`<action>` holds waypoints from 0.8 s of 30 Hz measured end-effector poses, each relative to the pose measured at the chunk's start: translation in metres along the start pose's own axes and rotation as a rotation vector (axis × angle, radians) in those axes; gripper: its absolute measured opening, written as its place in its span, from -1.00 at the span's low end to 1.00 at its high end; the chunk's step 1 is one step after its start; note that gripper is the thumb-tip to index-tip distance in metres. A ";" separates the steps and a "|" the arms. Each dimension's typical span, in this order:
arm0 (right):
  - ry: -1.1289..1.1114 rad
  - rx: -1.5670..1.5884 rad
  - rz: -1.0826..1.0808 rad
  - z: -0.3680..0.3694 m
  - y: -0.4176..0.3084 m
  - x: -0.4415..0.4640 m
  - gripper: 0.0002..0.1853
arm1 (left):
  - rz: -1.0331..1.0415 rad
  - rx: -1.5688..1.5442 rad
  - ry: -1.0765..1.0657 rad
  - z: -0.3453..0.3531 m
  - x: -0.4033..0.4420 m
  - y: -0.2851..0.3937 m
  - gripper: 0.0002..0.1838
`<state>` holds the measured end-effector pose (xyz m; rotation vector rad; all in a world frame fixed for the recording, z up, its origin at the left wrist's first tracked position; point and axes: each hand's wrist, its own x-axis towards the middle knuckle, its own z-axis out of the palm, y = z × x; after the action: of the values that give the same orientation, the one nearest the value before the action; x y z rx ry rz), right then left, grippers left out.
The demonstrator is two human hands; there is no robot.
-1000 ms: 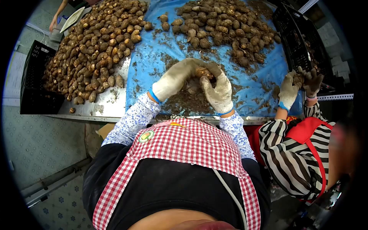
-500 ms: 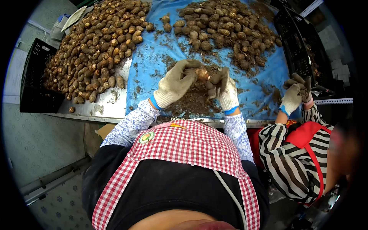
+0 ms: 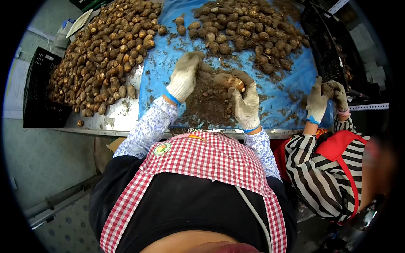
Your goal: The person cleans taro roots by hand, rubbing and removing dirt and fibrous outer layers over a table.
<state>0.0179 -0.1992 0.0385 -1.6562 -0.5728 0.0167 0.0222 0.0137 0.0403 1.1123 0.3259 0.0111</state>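
Both hands wear dirty, pale knit gloves over the blue cloth. My right hand is closed around a brown taro corm, whose cut, pinkish end faces the thumb side. Just left of that corm is my left hand, its fingers curled together; whatever they hold, if anything, is hidden. Under both hands lies a patch of loose soil and root scraps. Beyond them spreads a heap of unpeeled, hairy taro, and a larger heap of cleaner taro lies to the left.
A black crate stands at the left table edge, another black crate at the right. The blue plastic sheet covers the middle of the table. At right, a co-worker in a striped sleeve has gloved hands together over the table.
My left hand has moved up and left, away from the corm it was touching. The corm is now in my right hand, which has shifted slightly down. The co-worker's hands have moved a little.
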 end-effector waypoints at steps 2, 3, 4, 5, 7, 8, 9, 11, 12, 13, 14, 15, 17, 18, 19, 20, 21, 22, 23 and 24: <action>0.005 0.079 0.089 -0.003 -0.002 -0.002 -0.53 | 0.072 0.163 -0.055 0.009 -0.004 0.004 -0.61; 0.000 0.036 0.068 -0.004 0.000 -0.003 -0.53 | 0.093 0.243 -0.137 0.010 -0.005 0.003 -0.57; -0.007 -0.005 0.043 -0.003 0.004 -0.002 -0.52 | 0.117 0.324 -0.218 0.011 -0.007 0.002 -0.54; -0.015 -0.045 0.017 -0.002 0.007 -0.001 -0.52 | 0.120 0.386 -0.283 0.014 -0.014 0.007 -0.52; 0.013 -0.041 -0.052 0.001 0.009 0.001 -0.51 | 0.124 0.509 -0.412 0.027 -0.036 0.028 -0.48; 0.029 -0.040 -0.086 0.002 0.010 0.002 -0.51 | -0.032 0.626 -0.380 0.034 -0.042 0.039 -0.47; 0.026 0.008 -0.033 0.002 0.010 0.001 -0.50 | 0.075 0.657 -0.380 0.033 -0.044 0.035 -0.48; 0.024 0.103 0.074 0.002 0.011 -0.001 -0.48 | 0.292 0.716 -0.380 0.028 -0.044 0.023 -0.51; 0.019 -0.014 -0.005 0.001 0.011 0.001 -0.46 | 0.359 0.769 -0.313 0.030 -0.043 0.017 -0.57; 0.009 -0.129 -0.085 0.000 0.010 0.004 -0.44 | 0.298 0.780 -0.262 0.033 -0.042 0.015 -0.60; 0.001 -0.243 -0.165 0.001 0.009 0.005 -0.42 | 0.235 0.792 -0.211 0.036 -0.041 0.014 -0.62; -0.008 -0.294 -0.219 0.003 0.008 0.006 -0.40 | 0.175 0.803 -0.162 0.036 -0.040 0.014 -0.64; -0.026 -0.400 -0.328 0.006 0.005 0.006 -0.36 | 0.084 0.611 -0.151 0.031 -0.027 0.011 -0.68; -0.049 -0.378 -0.253 0.005 0.006 0.005 -0.34 | 0.038 0.514 -0.146 0.027 -0.020 0.007 -0.70; -0.035 -0.348 -0.264 0.006 0.006 0.005 -0.35 | -0.031 0.314 -0.162 0.024 -0.014 0.001 -0.69; -0.020 -0.315 -0.273 0.008 0.008 0.005 -0.36 | -0.100 0.115 -0.176 0.021 -0.009 -0.002 -0.69; -0.006 -0.283 -0.283 0.009 0.009 0.004 -0.37 | -0.168 -0.085 -0.189 0.019 -0.008 -0.006 -0.69; 0.003 -0.199 -0.222 0.009 0.012 0.004 -0.38 | -0.186 -0.172 -0.254 0.015 -0.009 -0.007 -0.69; 0.017 -0.116 -0.162 0.009 0.015 0.004 -0.39 | 0.246 0.251 -0.311 0.011 -0.011 -0.002 -0.68; 0.032 -0.034 -0.100 0.009 0.016 0.004 -0.41 | 0.679 0.672 -0.352 0.006 -0.013 0.005 -0.67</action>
<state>0.0245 -0.1907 0.0229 -1.6555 -0.6343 -0.0930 0.0125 0.0083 0.0504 1.8163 -0.4101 0.3231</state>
